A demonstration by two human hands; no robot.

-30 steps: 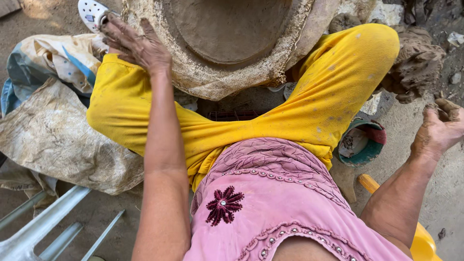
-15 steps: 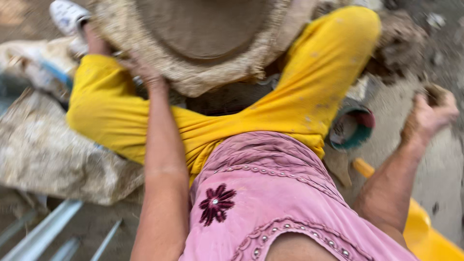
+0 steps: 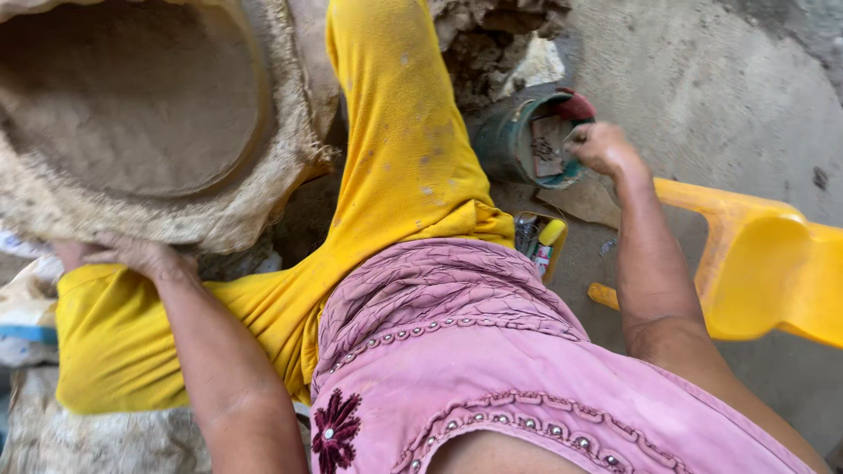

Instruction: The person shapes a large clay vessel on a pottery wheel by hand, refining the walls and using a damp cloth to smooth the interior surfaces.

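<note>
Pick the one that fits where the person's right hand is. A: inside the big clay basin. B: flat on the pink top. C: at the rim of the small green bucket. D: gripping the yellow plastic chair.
C: the right hand is at the rim of the small green bucket, apart from the yellow chair.

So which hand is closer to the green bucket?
Right. The right hand is at the green bucket rim; the left hand is far across, under the clay bowl.

Two hands show: one left hand, one right hand. There is one large clay basin, one green bucket, one yellow plastic chair, one small yellow tray.
</note>
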